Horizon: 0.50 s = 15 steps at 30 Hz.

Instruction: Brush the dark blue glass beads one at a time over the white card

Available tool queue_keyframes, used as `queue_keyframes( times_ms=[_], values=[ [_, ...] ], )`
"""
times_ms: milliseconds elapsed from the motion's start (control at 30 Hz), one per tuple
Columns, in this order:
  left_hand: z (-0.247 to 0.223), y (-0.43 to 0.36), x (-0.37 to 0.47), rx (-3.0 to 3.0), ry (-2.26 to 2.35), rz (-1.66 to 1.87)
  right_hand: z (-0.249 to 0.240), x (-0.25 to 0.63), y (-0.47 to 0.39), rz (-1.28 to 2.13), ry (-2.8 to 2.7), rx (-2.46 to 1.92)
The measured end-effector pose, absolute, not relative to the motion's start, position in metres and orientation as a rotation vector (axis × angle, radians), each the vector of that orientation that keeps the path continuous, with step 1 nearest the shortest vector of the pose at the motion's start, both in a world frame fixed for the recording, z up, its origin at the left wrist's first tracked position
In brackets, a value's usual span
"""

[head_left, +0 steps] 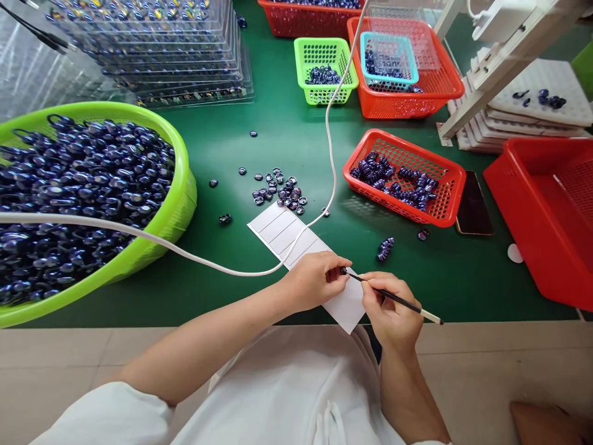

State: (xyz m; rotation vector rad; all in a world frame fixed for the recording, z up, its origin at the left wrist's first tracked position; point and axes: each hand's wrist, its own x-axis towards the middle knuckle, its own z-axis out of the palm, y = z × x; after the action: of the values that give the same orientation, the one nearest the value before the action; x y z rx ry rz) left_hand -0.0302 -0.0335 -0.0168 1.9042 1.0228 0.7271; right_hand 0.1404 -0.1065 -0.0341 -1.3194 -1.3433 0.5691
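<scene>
My left hand (319,279) is closed, pinching a small dark glossy piece (343,271) between thumb and fingertips. In my right hand (391,307) is a slim black brush-like tool (407,303) with a cream rear end, held like a pen. Its thin tip meets the small piece or stops right beside it. Both hands are over a white paper strip (282,232) marked with dark lines, which they partly cover. Beyond the strip's far end lies a loose cluster of dark blue, shiny oval pieces (291,196).
A large lime-green basket (188,185) heaped with dark pieces stands left. A white cable (241,272) crosses the green table. Right are a red perforated basket (403,139), a phone (473,207) and a red bin (523,204). Stacked clear trays (185,80) and smaller baskets stand behind.
</scene>
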Motion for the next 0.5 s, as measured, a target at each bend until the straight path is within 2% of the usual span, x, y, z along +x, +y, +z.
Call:
queue_keyframes(
  times_ms=[500],
  values=[
    [-0.0162, -0.0333, -0.0302, 1.822, 1.044, 0.692, -0.0379, 0.1434, -0.1071, 0.516, -1.436, -1.293]
  ],
)
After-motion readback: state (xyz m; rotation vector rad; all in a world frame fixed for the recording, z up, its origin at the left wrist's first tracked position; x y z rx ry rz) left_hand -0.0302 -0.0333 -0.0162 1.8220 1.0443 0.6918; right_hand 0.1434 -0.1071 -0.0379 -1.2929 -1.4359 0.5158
